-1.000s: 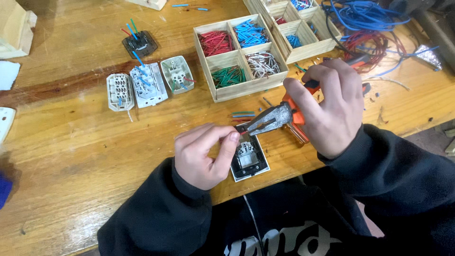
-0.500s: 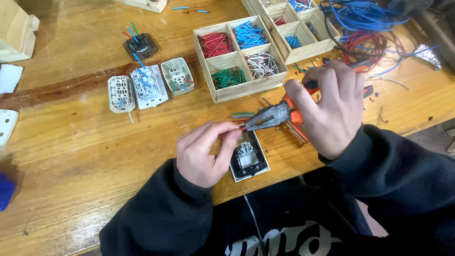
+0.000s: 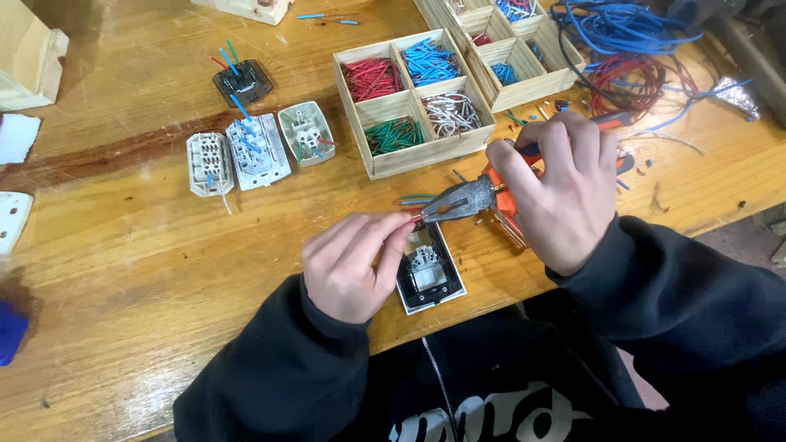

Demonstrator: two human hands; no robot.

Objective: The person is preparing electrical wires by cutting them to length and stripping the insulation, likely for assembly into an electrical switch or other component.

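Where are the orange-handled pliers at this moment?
In the head view, right of centre: the right hand holds the pliers, jaws above the switch module.

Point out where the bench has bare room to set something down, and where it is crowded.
Bare wood lies left of the left hand, below the white socket modules, out to the table edge. Crowded: the compartment trays, wire coils, and the spot around the right hand, pliers and black switch plate.

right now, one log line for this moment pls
left hand: pinches short red wire | right hand: holds orange-handled pliers, tip at the wire | below: switch module on wooden table
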